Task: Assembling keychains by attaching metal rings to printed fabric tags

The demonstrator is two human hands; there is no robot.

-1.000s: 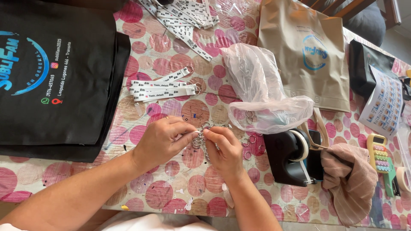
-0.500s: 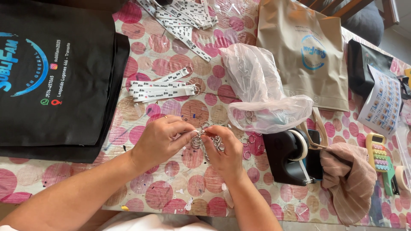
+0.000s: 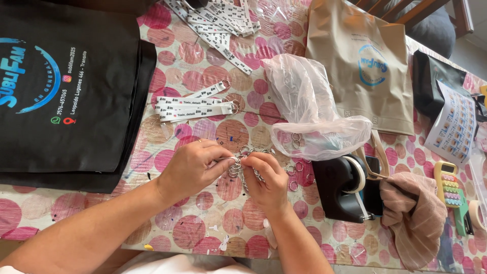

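Item: worktable with pink-dotted tablecloth [image 3: 203,228], seen from the head camera. Left hand [image 3: 190,167]: closed in a pinch, thumb and fingers curled on a cluster of small metal split rings [image 3: 238,165] at table centre. Right hand [image 3: 264,177]: likewise closed, fingertips meeting the left's on the same cluster, a short run of linked rings hanging below between the palms; which ring each hand grips cannot be told. Loose rings [image 3: 297,167]: several lying singly on the cloth at 3 o'clock from the hands, more showing through the clear plastic bag [image 3: 314,116] at 1 o'clock, its mouth turned toward the hands. Finished stock, by judgement: a small bundle of white printed straps with rings [image 3: 195,104] already fitted at their ends, at 11 o'clock from the hands. Unfinished stock, by judgement: a larger heap of white printed straps [image 3: 218,18] at 12 o'clock at the far table edge, no rings visible on them. Progress estimate: early, a few pieces done and most of the straps and rings outstanding. Also present: stack of black tote bags [image 3: 66,86] at 10 o'clock; tan tote bag [image 3: 360,61] at 1 o'clock; black tape dispenser [image 3: 345,190] at 3 o'clock, just beside a brown cloth [image 3: 413,213]; toy-coloured calculator [image 3: 449,195] near the right edge.
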